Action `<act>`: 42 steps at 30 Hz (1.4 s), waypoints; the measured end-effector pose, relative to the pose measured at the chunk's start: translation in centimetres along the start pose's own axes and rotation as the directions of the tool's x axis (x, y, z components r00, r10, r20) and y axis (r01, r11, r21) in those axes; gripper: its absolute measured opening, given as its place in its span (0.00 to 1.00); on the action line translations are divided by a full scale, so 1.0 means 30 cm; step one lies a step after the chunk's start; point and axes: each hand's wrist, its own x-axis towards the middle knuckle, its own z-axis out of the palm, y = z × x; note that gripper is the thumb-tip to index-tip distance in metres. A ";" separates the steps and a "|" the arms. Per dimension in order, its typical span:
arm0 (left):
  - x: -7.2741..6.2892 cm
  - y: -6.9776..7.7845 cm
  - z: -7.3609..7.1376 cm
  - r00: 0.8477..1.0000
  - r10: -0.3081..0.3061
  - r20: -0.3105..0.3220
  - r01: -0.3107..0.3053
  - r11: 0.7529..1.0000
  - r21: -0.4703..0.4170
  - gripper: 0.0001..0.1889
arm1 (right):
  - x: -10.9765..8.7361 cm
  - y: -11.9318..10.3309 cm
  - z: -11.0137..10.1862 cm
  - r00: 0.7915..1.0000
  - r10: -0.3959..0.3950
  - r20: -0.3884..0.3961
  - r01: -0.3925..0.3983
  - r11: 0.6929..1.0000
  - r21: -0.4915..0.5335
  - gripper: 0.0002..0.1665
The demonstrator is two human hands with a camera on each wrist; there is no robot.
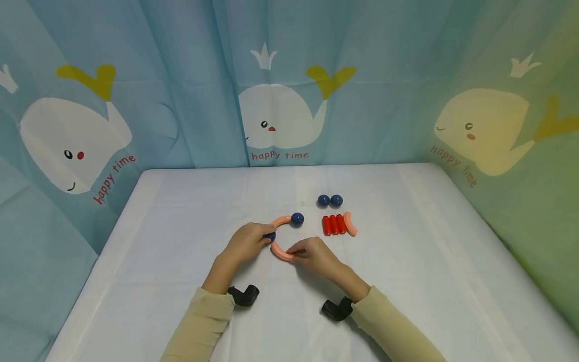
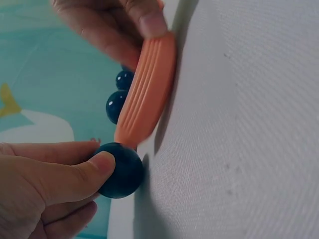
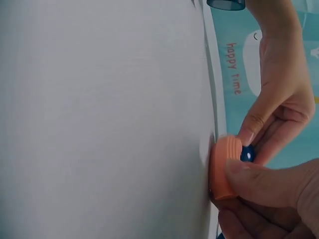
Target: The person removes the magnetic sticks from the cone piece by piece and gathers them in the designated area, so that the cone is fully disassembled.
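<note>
The left hand pinches a blue ball between thumb and fingers; the grip is narrow, closed to the ball's width; the ball is at the table's middle. The right hand pinches the lower arc, a curved orange piece with grooves along one face; thumb and fingers hold it near its right end, in front of the ball; the opposite end lies close to the ball, and contact between the two cannot be told.

The upper arc, also orange, lies beyond the left fingertips; its right end meets a second ball; its left end is hidden by the left hand.

To the right are loose parts: two blue balls side by side at the back; three red rods in a row in front of them; a third arc alongside the rightmost rod.

A black mount shows at each wrist; both sleeves are beige; the table has a white cover; a blue-green curtain behind it bears printed whales and the words "happy time".
</note>
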 end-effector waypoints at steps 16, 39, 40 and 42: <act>-0.006 0.007 -0.009 1.000 -0.020 0.007 0.020 1.000 0.012 0.11 | -0.080 0.098 -0.162 0.960 0.160 -0.229 -0.165 0.986 -0.004 0.11; -0.006 0.014 -0.002 0.999 -0.041 0.023 0.042 0.999 -0.018 0.14 | -0.197 0.259 -0.338 0.839 0.372 -0.398 -0.411 0.912 -0.014 0.12; -0.006 0.014 -0.002 0.999 -0.042 0.022 0.042 0.999 -0.018 0.14 | -0.200 0.265 -0.341 0.837 0.377 -0.397 -0.417 0.909 -0.015 0.12; -0.005 0.015 -0.002 0.999 -0.046 0.021 0.046 0.999 -0.017 0.14 | -0.204 0.274 -0.348 0.835 0.384 -0.393 -0.427 0.904 -0.023 0.12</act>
